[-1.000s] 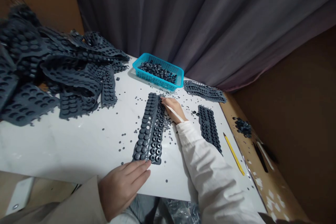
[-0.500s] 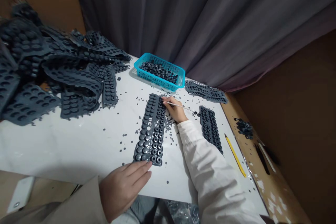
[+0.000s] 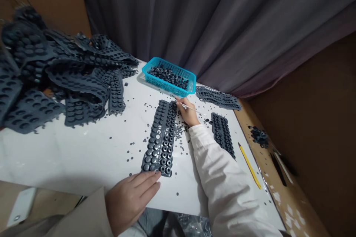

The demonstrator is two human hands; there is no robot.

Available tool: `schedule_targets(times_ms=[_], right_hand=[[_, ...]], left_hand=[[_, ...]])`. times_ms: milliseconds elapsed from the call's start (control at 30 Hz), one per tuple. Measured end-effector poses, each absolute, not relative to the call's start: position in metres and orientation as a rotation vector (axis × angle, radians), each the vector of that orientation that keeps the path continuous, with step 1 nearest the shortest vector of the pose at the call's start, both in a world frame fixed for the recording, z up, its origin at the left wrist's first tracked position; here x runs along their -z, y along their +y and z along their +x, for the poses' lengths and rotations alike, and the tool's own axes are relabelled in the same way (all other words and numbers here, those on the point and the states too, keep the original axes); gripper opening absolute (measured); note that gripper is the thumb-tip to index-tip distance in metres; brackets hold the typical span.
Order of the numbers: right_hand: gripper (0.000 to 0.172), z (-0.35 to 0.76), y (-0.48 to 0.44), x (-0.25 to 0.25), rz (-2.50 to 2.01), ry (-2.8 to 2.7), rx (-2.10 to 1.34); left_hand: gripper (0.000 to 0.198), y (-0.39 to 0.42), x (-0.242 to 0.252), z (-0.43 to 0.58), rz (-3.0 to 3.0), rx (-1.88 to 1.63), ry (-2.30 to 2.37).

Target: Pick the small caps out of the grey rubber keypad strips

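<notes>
A long dark grey rubber sheet [image 3: 160,139] with rows of round knobs lies lengthwise on the white table in front of me. My left hand [image 3: 133,196] rests with fingers stretched flat on its near edge. At the sheet's far right corner, my right hand [image 3: 187,111] is closed in a pinch around a thin white stick [image 3: 194,109]. The stick slants back to the right over the table; its working tip is hidden by the fingers. Small dark discs [image 3: 179,131] lie scattered beside the sheet and under my right wrist.
Behind the sheet stands a turquoise basket [image 3: 169,88] holding small dark rubber pieces. A heap of similar sheets [image 3: 78,74] fills the left. To the right lie a shorter sheet [image 3: 222,135], another strip [image 3: 218,97], a yellow cutter-like tool [image 3: 249,164] and a dark pile [image 3: 258,136].
My right hand has shifted slightly right and away from me, past the sheet's far corner, with the stick still in it. My left hand stays in place.
</notes>
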State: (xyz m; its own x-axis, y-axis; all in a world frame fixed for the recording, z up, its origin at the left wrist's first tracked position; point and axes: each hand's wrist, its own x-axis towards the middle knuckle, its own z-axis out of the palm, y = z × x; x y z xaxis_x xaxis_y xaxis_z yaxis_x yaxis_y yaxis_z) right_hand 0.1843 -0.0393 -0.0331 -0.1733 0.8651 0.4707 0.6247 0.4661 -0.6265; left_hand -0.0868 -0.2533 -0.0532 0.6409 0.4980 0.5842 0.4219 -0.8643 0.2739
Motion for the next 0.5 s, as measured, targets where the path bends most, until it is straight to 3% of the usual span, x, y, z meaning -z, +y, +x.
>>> schedule_targets(times_ms=[500], right_hand=[[0.023,0.1826,-0.0402,0.0378,-1.227,-1.993,-0.371]], left_hand=[[0.038,-0.2551,0.0552,-0.0824,2.704,-1.101,0.81]])
